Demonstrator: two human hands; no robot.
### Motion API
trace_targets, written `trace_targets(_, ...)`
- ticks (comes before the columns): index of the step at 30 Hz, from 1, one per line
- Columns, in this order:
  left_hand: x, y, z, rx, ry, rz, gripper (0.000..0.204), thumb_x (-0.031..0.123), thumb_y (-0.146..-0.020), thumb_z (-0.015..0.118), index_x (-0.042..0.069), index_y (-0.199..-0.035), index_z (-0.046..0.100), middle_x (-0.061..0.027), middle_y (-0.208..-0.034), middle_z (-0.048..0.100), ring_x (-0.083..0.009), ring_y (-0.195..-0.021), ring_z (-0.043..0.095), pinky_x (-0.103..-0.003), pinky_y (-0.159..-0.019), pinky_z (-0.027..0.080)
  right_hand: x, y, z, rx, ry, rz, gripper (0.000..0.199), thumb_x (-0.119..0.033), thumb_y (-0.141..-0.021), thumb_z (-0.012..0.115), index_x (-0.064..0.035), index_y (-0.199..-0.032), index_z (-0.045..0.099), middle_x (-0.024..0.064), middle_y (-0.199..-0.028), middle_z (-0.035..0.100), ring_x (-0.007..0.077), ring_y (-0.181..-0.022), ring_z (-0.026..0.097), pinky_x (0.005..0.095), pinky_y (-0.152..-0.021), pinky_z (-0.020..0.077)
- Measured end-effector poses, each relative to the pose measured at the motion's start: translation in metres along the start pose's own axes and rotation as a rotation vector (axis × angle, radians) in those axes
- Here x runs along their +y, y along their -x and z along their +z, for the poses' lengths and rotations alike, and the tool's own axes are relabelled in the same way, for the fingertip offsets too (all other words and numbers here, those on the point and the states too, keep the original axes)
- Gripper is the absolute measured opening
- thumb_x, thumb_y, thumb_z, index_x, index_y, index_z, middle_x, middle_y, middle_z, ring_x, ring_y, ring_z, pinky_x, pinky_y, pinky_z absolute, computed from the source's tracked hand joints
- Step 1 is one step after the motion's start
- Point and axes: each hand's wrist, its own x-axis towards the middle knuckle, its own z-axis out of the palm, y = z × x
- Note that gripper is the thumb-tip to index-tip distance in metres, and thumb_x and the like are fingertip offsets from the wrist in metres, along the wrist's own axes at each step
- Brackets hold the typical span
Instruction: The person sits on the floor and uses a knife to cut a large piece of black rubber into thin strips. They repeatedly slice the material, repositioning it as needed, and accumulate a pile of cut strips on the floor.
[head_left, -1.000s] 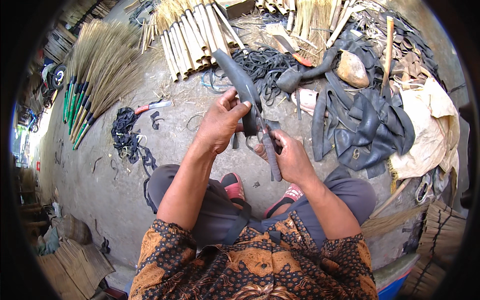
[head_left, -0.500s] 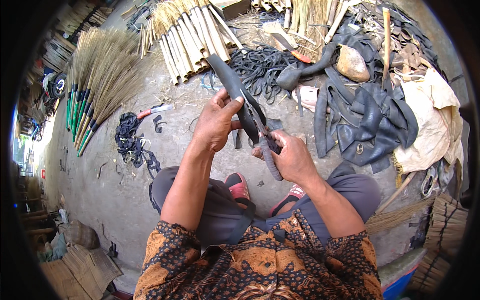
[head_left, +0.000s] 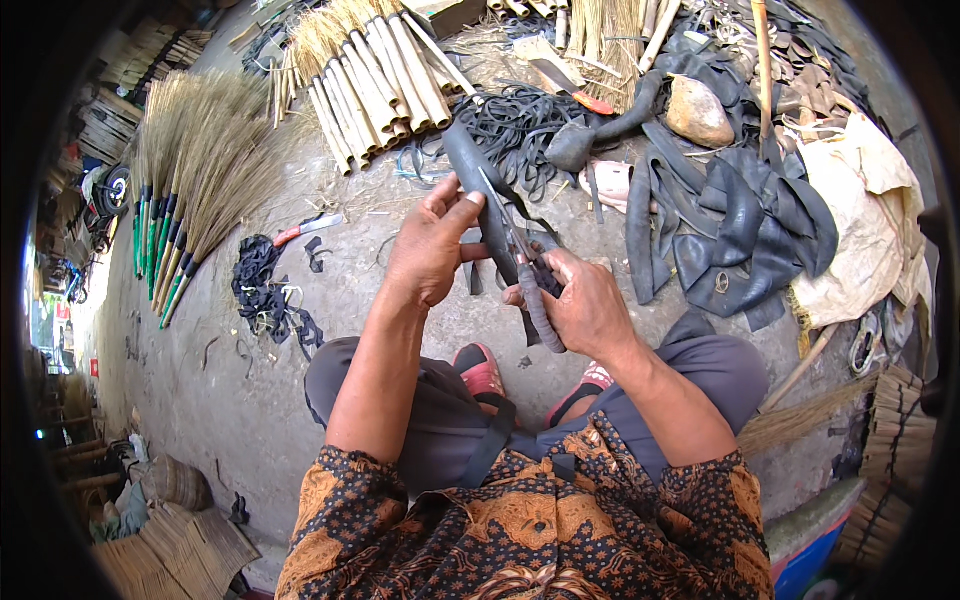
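Seated, knees apart over bare concrete floor; red sandals visible between the legs.

Right hand: fingers curled shut around the grey-wrapped handles of scissors; blades pointing up and away, lying along the rubber strip. How far the blades gape: cannot tell.

Left hand: thumb and fingers pinched closed on the black rubber strip, gripping it on the left edge, just beside the scissor blades. Strip held upright-tilted between both hands, upper end curving away toward the pile beyond, lower end dropping below the right hand.

Left of the hands, on the floor: heap of cut black rubber scraps; small red-handled tool just beyond it.

Right, well apart from the hands: pile of slack black inner tubes, pale sack beside it.

Farther: tangle of thin rubber bands, brown stone, bundle of pale sticks, green-handled grass brooms at far left.
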Motion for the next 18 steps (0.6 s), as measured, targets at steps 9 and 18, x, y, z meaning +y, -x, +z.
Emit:
trace_targets(9, -0.006, 0.010, 0.009, -0.090, -0.064, -0.039, 0.034, 0.009, -0.102, 0.055, 0.004, -0.135, 0.054, -0.0035, -0.105, 0.066, -0.0115, -0.090, 0.067, -0.032, -0.072, 0.063, 0.002, -0.007, 0.008, 0.132, 0.068, -0.095, 0.067, -0.064, -0.078, 0.078, 0.0010, -0.090, 0.065, 0.0221, -0.072, 0.069, 0.0419, -0.071, 0.070, 0.0493, -0.065, 0.0525)
trace_targets(18, -0.002, 0.001, 0.006, 0.019, 0.015, 0.059, 0.031, 0.013, -0.103, 0.056, 0.004, -0.133, 0.056, -0.0038, -0.105, 0.065, -0.0112, -0.087, 0.065, -0.034, -0.070, 0.064, 0.000, -0.002, 0.003, 0.048, -0.079, -0.031, 0.064, -0.062, -0.079, 0.078, -0.0003, -0.090, 0.066, 0.0234, -0.071, 0.067, 0.0431, -0.072, 0.070, 0.0494, -0.063, 0.0517)
